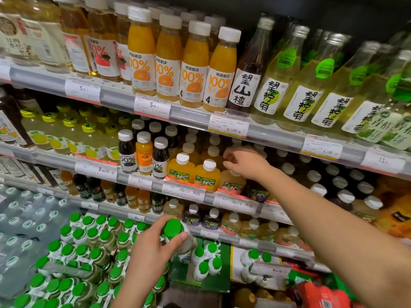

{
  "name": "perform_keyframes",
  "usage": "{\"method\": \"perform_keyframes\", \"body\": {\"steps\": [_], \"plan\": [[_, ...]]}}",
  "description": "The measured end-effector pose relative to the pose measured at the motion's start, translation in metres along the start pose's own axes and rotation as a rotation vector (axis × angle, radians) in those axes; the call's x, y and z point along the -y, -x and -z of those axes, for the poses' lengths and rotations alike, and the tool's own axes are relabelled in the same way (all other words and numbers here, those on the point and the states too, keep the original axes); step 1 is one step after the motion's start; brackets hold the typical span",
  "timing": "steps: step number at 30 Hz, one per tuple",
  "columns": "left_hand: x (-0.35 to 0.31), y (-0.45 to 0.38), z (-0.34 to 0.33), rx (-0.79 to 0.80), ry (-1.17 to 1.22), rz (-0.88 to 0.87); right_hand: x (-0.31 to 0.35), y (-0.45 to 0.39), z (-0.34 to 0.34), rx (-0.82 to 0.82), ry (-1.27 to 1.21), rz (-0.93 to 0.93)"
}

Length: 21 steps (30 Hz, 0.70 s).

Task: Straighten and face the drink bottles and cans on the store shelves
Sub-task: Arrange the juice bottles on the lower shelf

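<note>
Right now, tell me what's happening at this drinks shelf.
A person is tidying a store drinks display. The left hand grips a green-capped bottle by its top, held above the packs of green-capped bottles at the bottom. The right hand reaches to the second shelf from the top, fingers over a pale pink NFC juice bottle beside two orange NFC bottles. Whether it actually grips that bottle can't be told. The upper shelf's orange juice bottles already face forward.

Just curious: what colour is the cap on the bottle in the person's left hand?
Bright green cap, seen in the head view, gripped by the left hand.
</note>
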State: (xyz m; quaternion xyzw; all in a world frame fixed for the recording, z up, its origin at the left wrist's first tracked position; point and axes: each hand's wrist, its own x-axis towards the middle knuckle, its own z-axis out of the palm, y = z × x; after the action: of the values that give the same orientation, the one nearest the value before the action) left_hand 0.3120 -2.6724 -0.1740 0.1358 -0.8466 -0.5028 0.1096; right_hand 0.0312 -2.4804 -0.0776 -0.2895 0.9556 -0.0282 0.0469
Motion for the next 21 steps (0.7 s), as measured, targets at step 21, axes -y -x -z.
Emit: {"method": "perform_keyframes", "body": {"steps": [21], "plan": [[-0.083,0.002,-0.049,0.071,-0.093,-0.055,-0.023,0.099,-0.019,-0.117,-0.313,0.026]]}}
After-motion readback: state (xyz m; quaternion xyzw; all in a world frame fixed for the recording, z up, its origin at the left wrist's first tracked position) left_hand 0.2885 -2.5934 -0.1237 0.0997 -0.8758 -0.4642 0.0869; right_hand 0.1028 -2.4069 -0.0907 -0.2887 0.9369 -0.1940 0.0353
